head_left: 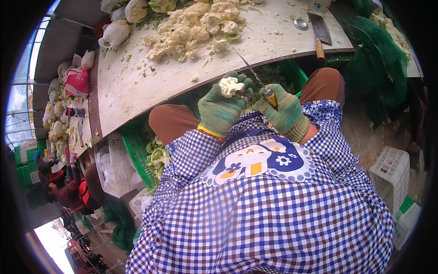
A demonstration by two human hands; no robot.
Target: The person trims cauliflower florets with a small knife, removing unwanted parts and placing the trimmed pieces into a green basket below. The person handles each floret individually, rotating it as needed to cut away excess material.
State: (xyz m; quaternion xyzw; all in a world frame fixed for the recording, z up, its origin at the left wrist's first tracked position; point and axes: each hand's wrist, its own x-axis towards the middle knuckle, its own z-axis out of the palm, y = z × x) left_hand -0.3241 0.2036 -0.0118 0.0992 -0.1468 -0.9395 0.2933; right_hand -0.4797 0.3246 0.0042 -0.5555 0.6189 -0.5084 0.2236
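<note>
My left hand [220,109], in a green knitted glove, is closed on a white cauliflower piece [231,86], with gloved fingertips curled behind it. My right hand [287,113], gloved alike, grips the wooden handle of a long thin knife [254,72], whose blade points up and left, close beside the piece. Both hands are over my lap. Past them, cauliflower florets [196,27] are heaped on a pale board [127,86]. Below the board's edge, a green crate [296,73] is partly hidden by my hands and legs.
At the board's right lie a cleaver [319,29], a round metal lid [300,24] and green netting [374,64]. Bagged cauliflowers [112,34] line the left. A green crate of leaves [134,146] stands by my left knee, white crates [385,173] at right. A co-worker [75,192] works at left.
</note>
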